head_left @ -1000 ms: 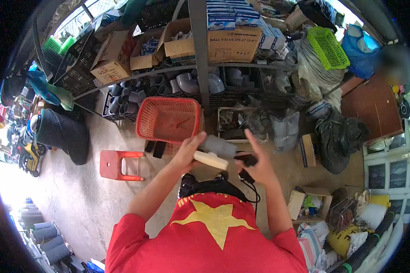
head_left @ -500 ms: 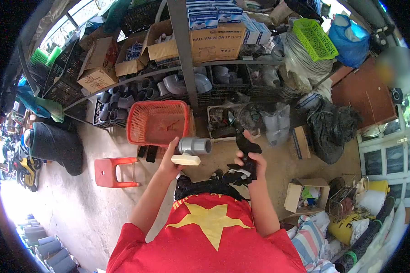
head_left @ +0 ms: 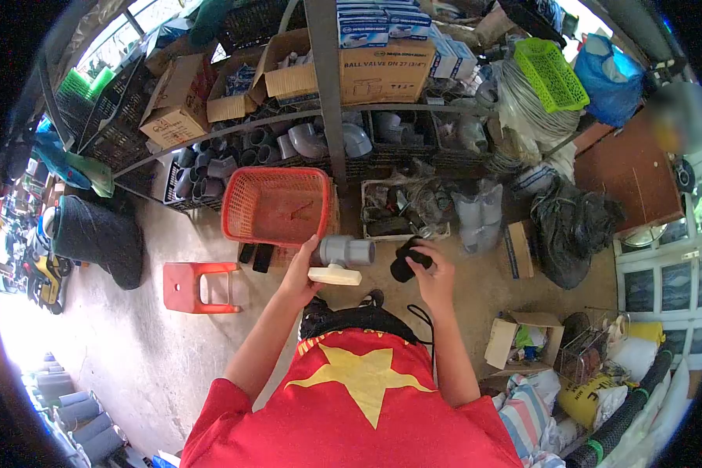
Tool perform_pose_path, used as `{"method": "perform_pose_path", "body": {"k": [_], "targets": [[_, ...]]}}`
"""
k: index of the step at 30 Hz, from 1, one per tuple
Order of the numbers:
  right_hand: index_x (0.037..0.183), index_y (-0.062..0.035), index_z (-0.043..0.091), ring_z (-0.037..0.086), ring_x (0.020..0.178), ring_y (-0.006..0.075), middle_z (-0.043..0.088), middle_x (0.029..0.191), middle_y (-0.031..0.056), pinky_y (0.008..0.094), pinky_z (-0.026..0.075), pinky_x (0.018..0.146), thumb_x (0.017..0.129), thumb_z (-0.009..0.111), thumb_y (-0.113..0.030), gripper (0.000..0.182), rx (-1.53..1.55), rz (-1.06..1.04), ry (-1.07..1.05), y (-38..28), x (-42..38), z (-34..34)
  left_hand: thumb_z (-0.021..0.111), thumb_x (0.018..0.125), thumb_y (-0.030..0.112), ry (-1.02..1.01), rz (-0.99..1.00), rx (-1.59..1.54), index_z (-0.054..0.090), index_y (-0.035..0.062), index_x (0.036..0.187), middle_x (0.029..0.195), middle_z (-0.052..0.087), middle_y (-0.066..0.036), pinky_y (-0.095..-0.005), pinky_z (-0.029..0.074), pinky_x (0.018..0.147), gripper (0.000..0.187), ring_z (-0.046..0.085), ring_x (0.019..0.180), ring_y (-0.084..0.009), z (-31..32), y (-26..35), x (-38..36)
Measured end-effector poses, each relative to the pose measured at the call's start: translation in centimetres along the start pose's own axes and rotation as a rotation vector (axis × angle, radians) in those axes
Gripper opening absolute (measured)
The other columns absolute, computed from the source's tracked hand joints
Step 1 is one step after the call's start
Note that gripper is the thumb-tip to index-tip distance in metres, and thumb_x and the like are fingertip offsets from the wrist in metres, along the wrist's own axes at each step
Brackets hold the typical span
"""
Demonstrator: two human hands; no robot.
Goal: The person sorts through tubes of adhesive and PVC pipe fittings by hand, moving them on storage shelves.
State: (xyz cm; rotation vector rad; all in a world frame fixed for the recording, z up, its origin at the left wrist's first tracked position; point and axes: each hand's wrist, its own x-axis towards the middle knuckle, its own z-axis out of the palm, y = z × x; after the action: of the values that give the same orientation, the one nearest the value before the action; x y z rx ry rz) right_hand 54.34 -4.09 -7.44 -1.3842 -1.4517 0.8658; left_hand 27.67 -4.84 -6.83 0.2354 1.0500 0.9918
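Observation:
My left hand (head_left: 300,274) is closed around one end of a grey plastic ball valve (head_left: 349,250), whose cream lever handle faces me. To the right, my right hand (head_left: 435,277) pinches a small black bundle (head_left: 405,264) that looks rounded and soft; its exact kind is not clear. The valve and the bundle are apart, both held above the floor in front of my body. Beyond my left hand sits a red plastic basket (head_left: 325,204) with a few small reddish bits at its bottom.
A red stool (head_left: 181,287) stands at the left. Shelves ahead hold grey pipe fittings (head_left: 308,140) and a ball valve carton (head_left: 382,74). A low crate (head_left: 405,232) with mixed parts is on the floor. At right lie a black bag (head_left: 567,234) and an open carton (head_left: 503,343).
The black item in my right hand was loose and hanging with dangling parts; now it is a compact bundle held slightly farther left. My left hand has shifted slightly right with the valve.

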Motion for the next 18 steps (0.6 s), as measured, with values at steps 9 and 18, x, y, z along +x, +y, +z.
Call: {"method": "perform_pose_path", "body": {"k": [9,18], "targets": [[0.072,-0.0020,0.060,0.050,0.087,0.0324,0.057,0.085,0.0110,0.0431,0.038,0.074,0.082,0.067,-0.021,0.023,-0.555,-0.252,0.230,1.4,0.6,-1.5,0.053,0.089,0.047,0.016,0.034,0.117,0.057,0.0149,0.096,0.073,0.058,0.004,-0.0217,0.028,0.037,0.033,0.052,0.054,-0.0057,0.7,0.0,-0.3],[0.083,0.0004,0.059,0.038,0.057,0.0122,0.047,0.064,0.0046,0.0293,0.031,0.052,0.093,0.057,-0.021,0.024,-0.190,0.065,0.225,5.0,0.5,-1.6,0.053,0.092,0.042,0.010,0.064,0.084,0.055,0.0144,0.101,0.075,0.058,0.003,-0.0212,0.024,0.036,0.029,0.051,0.053,-0.0050,0.3,-1.0,-0.2]]}}
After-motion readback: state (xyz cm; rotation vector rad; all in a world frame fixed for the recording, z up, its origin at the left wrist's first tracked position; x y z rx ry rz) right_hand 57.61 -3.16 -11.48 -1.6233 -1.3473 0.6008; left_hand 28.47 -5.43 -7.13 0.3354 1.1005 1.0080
